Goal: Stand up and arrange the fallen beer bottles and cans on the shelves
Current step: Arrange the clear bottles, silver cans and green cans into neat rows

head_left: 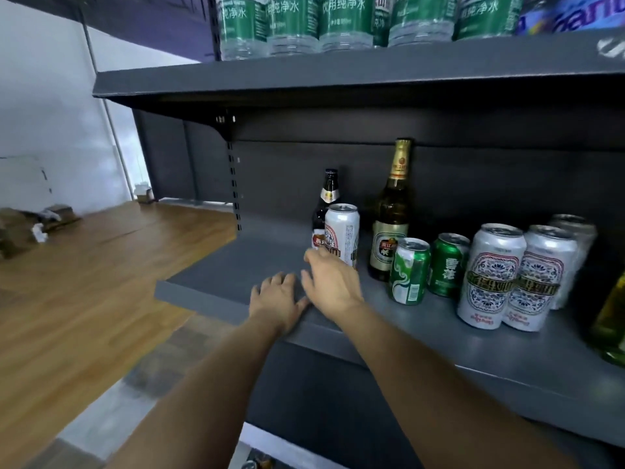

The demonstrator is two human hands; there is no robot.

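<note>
On the dark grey shelf (216, 275) everything in view stands upright. A white and red can (342, 231) stands in front of a small dark bottle (327, 198). To its right are a tall gold-capped bottle (390, 225), two green cans (410, 270) (448, 264) and several white patterned cans (490, 275). My right hand (329, 282) hovers just in front of the white and red can, fingers relaxed, holding nothing. My left hand (277, 299) lies with spread fingers at the shelf's front edge.
The upper shelf (304, 79) overhangs closely and carries green-labelled water bottles (291, 25). A yellow-green bottle (612, 319) is cut off at the right edge. The shelf's left end meets open wooden floor (84, 265), with boxes by the far wall.
</note>
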